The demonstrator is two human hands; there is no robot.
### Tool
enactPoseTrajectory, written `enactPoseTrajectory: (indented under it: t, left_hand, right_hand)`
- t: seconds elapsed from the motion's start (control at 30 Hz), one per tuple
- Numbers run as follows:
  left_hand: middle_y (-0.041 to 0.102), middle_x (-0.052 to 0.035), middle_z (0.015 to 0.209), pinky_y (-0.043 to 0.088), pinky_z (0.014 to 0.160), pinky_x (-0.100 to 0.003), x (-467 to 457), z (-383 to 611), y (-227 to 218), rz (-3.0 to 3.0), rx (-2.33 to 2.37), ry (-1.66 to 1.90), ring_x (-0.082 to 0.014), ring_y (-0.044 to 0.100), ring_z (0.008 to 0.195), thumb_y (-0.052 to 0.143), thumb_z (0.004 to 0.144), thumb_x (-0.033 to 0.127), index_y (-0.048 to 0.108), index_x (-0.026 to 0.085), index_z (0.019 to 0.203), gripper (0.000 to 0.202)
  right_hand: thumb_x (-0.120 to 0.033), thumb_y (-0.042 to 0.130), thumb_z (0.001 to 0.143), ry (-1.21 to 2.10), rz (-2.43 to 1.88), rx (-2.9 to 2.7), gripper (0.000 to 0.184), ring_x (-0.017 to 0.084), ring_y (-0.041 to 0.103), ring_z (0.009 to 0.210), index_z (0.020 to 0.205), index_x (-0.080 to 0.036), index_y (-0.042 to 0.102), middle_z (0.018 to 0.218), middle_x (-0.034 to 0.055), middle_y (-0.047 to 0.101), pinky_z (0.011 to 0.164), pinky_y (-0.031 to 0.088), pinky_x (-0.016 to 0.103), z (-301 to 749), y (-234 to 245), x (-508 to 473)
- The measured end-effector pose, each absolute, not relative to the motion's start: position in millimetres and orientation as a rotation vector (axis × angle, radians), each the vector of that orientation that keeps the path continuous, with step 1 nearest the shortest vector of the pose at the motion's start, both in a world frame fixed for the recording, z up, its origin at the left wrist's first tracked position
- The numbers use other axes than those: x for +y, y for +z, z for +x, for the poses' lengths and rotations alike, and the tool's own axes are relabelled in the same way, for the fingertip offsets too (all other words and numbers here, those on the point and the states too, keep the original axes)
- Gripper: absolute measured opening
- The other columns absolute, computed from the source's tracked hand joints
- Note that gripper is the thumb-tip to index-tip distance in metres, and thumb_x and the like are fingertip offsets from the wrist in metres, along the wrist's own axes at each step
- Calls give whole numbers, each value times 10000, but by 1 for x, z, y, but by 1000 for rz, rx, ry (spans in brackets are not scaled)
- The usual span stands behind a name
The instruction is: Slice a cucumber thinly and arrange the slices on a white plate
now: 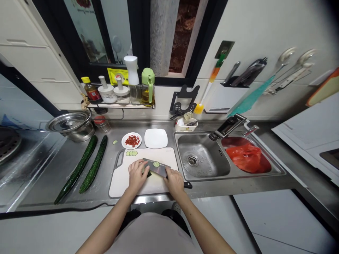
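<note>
My right hand (174, 180) is closed round the handle of a cleaver (155, 167) that lies tilted over a white cutting board (119, 181). One cucumber slice sticks to the blade's side. My left hand (137, 173), fingers curled, presses down on a piece of cucumber (148, 173) that is mostly hidden under the hand and blade. A few cut slices (131, 153) lie at the board's far left corner. Two whole cucumbers (79, 167) rest on the steel counter to the left of the board.
Beyond the board sit a small dish of red bits (131, 140) and an empty white plate (156, 138). On the right, a sink (201, 160) and a basin holding a red bag (246, 156). A lidded pot (71, 125) and condiment shelf (121, 104) stand back left.
</note>
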State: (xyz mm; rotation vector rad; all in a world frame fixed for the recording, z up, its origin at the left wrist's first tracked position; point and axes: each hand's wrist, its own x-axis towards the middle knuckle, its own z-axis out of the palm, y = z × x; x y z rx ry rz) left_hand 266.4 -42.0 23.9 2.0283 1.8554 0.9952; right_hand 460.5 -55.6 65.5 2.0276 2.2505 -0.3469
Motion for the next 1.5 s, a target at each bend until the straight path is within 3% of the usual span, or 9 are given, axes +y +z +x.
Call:
enactPoseTrajectory:
  t: [0.23, 0.4, 0.53, 0.73, 0.9, 1.03, 1.33, 1.5]
  left_hand:
    - [566, -97, 1228, 244, 1020, -538, -27, 279, 34, 2192, 1747, 800, -293, 436, 1160, 540, 863, 406, 662, 293, 1118, 304]
    - [583, -93, 1194, 218, 1023, -557, -24, 285, 31, 2132, 1729, 769, -292, 443, 1159, 540, 856, 373, 682, 287, 1043, 250]
    - [630, -70, 1096, 294, 969, -501, -23, 290, 34, 2041, 1701, 811, -271, 515, 1078, 582, 817, 329, 676, 277, 975, 192]
    - [674, -1, 777, 421, 741, -303, -15, 287, 32, 1755, 1712, 935, -149, 581, 707, 562, 824, 328, 669, 232, 841, 145]
    - [683, 18, 726, 429, 631, -247, -2, 266, 10, 1307, 1924, 1096, -130, 577, 616, 591, 782, 388, 669, 223, 860, 198]
    - [705, 5, 771, 430, 654, -260, 11, 247, -8, 1169, 2030, 1088, -154, 622, 680, 606, 762, 383, 662, 233, 871, 194]
    - [707, 11, 806, 367, 865, -350, 42, 232, -15, 1190, 2299, 849, -198, 633, 850, 565, 790, 256, 639, 245, 953, 179]
    - [697, -31, 853, 348, 870, -392, 49, 233, -23, 1265, 2386, 828, -239, 599, 897, 542, 818, 254, 631, 229, 1000, 204]
  right_hand:
    - [-292, 606, 846, -326, 1962, 2298, 517, 251, 558, 1027, 1327, -183, 453, 1065, 120, 645, 871, 351, 335, 457, 65, -59]
    - [-291, 602, 848, -327, 1947, 2314, 516, 257, 549, 1024, 1331, -183, 454, 1049, 124, 642, 874, 348, 346, 459, 65, -60]
    - [-293, 595, 853, -305, 1945, 2308, 503, 256, 550, 1014, 1326, -185, 461, 1032, 113, 645, 870, 347, 348, 462, 65, -59]
    - [-299, 594, 853, -288, 1969, 2258, 493, 248, 557, 1012, 1315, -182, 468, 1053, 110, 646, 866, 349, 336, 469, 63, -53]
    - [-275, 561, 868, -282, 2028, 2197, 453, 232, 567, 1009, 1305, -191, 479, 1069, 95, 653, 865, 346, 317, 480, 59, -48]
    - [-256, 562, 860, -278, 2065, 2195, 448, 219, 574, 1011, 1297, -194, 483, 1071, 87, 657, 865, 344, 304, 487, 54, -46]
    - [-252, 559, 845, -296, 2102, 2202, 421, 205, 591, 985, 1262, -217, 510, 1040, 59, 670, 852, 348, 289, 486, 50, -46]
    - [-248, 559, 844, -331, 2106, 2197, 422, 207, 596, 973, 1261, -212, 511, 1041, 58, 675, 850, 352, 289, 486, 51, -47]
